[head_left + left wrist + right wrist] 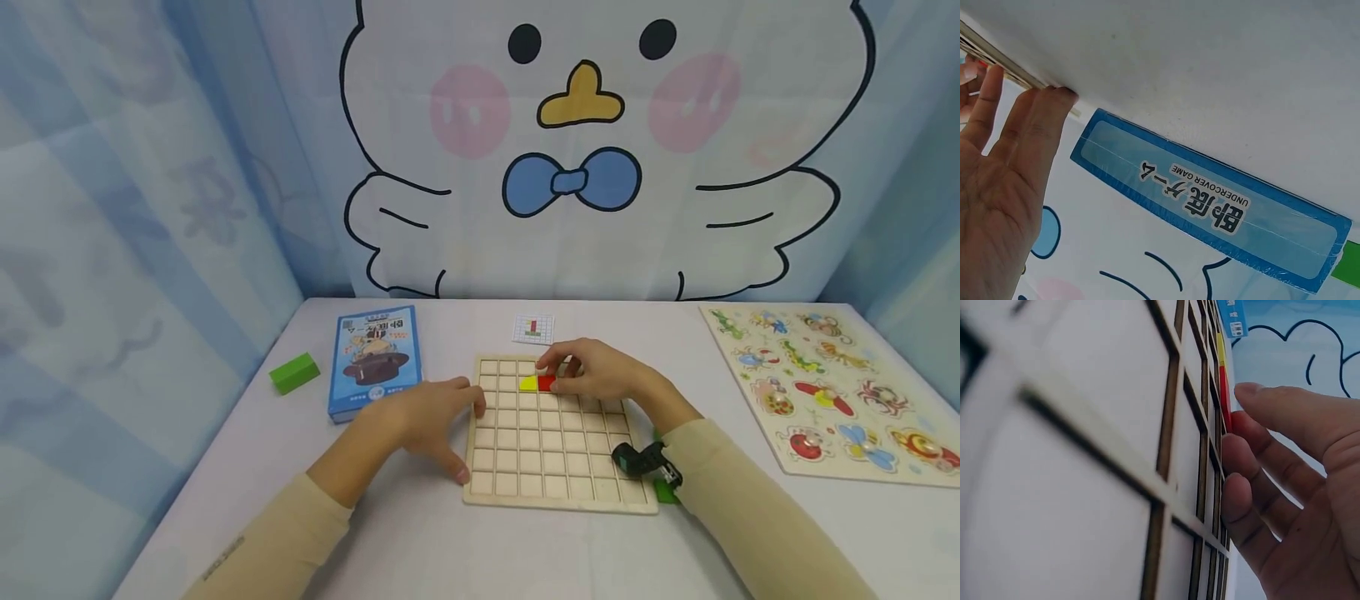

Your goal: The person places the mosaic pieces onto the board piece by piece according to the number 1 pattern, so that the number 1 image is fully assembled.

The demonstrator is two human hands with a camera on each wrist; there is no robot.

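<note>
A pale wooden board (547, 462) with a raised square grid lies on the white table. My left hand (431, 421) rests at its left edge, thumb and fingers spread apart; in the left wrist view the fingertips of that hand (1010, 156) touch the board's edge. Over the far rows, my right hand (596, 368) holds a red piece (547, 383) between thumb and fingertips, low at the grid. Beside it on the left lies a yellow piece (528, 383). The right wrist view shows the curled right hand (1291, 462) close against the red piece (1225, 394).
A small card with a printed grid pattern (533, 329) lies beyond the board. Left of the board are a blue game box (375, 358) and a green block (294, 373). Another green piece (666, 492) shows partly under the right forearm. A picture puzzle board (832, 392) lies at the right.
</note>
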